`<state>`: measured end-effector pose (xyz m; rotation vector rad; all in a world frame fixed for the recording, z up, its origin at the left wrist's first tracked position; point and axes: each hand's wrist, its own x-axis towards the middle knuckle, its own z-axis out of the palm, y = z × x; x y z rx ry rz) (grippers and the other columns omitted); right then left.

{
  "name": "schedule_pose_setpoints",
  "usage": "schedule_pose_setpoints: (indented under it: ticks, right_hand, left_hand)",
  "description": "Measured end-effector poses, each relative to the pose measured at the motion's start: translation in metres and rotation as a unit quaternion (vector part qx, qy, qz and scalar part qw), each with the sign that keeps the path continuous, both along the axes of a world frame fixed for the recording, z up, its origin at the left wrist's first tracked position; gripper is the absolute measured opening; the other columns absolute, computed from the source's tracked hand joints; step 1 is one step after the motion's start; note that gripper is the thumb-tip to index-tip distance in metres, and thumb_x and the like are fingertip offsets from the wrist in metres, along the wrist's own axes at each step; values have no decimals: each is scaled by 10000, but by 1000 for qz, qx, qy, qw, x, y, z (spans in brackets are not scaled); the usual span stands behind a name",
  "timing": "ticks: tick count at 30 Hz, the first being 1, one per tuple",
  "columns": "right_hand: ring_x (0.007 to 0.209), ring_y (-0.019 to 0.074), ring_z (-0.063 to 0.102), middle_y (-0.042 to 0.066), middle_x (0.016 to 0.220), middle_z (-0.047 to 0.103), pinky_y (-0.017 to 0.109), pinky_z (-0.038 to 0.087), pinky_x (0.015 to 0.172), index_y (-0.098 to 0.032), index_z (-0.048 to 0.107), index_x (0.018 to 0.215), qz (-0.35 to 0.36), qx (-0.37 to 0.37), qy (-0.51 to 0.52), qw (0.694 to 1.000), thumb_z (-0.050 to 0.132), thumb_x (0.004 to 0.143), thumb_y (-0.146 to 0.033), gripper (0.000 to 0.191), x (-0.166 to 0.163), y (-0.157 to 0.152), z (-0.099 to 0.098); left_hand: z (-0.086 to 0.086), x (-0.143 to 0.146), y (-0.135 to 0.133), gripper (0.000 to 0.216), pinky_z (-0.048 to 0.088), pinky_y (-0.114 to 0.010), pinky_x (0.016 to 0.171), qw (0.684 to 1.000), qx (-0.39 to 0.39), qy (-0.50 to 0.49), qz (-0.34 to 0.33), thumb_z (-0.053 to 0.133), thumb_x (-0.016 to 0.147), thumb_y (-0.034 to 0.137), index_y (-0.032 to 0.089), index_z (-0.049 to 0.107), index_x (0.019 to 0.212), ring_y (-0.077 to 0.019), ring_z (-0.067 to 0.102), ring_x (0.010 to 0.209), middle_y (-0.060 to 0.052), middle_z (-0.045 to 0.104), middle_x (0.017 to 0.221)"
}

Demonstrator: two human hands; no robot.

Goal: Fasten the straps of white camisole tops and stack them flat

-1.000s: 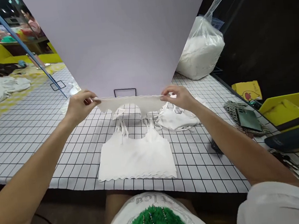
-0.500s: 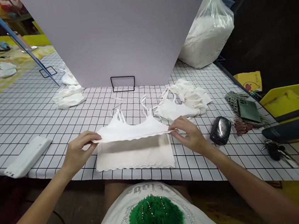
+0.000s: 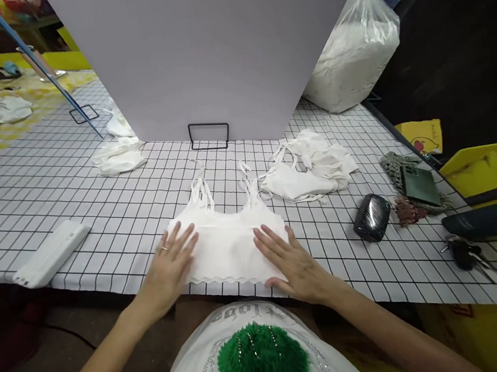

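Observation:
A stack of white strappy crop tops (image 3: 230,241) lies flat at the near edge of the black-grid table (image 3: 101,225), straps pointing away from me. My left hand (image 3: 172,268) rests flat on its left side, fingers spread. My right hand (image 3: 287,259) lies flat on its right side, fingers stretched out. Neither hand grips anything.
A pile of white tops (image 3: 313,170) lies to the right, smaller white bundles (image 3: 118,155) at left. A grey board (image 3: 212,53) stands behind on a wire stand (image 3: 209,135). A white bar (image 3: 51,254), black pouch (image 3: 371,217), phone (image 3: 421,185), keys (image 3: 462,249) and a filled plastic bag (image 3: 350,57) surround them.
Both hands carried a top from the far side down onto the stack, let go of its hem, and now press flat on it.

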<state>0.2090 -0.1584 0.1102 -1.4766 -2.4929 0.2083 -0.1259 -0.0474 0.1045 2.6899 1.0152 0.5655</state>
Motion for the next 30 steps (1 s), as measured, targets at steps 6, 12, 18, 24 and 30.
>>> schedule_pose_setpoints:
  ticks: [6, 12, 18, 24, 30]
  right_hand:
    - [1522, 361, 226, 160, 1629, 246, 714, 317, 1121, -241, -27, 1612, -36, -31, -34, 998, 510, 953, -583, 916, 28, -1, -9]
    - [1507, 358, 284, 134, 1575, 407, 717, 347, 1108, -293, 266, 1586, -46, 56, 42, 997, 464, 1018, -389, 609, 17, 57, 7]
    - [1192, 307, 607, 140, 1200, 695, 590, 480, 1022, -193, 659, 1237, -18, 71, 177, 981, 515, 981, -228, 295, -16, 154, 18]
    - [795, 204, 616, 68, 786, 668, 388, 544, 781, -171, 705, 727, -172, -191, 443, 859, 649, 885, -426, 305, -44, 227, 15]
    - [704, 158, 561, 37, 685, 600, 332, 550, 642, -138, 692, 699, -158, -287, 686, 650, 827, 630, -596, 482, -73, 256, 12]
  left_hand:
    - [-21, 3, 11, 563, 352, -579, 1160, 999, -25, 20, 22, 480, 1001, 492, 290, 406, 1521, -319, 394, 1452, -92, 428, 1575]
    - [4, 46, 140, 234, 537, -416, 886, 970, -128, -133, 155, 619, 886, 390, 220, 732, 1001, -267, 667, 977, -91, 709, 1089]
    - [-2, 104, 227, 188, 506, -350, 698, 947, -186, -141, 219, 779, 698, 318, 187, 648, 670, -229, 626, 737, -75, 689, 767]
    - [8, 113, 216, 116, 504, -304, 685, 952, -184, -200, 139, 664, 792, 291, 198, 646, 725, -166, 593, 696, -40, 680, 833]
    - [30, 110, 185, 144, 476, -284, 649, 956, -144, -253, 42, 578, 872, 296, 204, 663, 801, -153, 561, 695, -32, 600, 826]
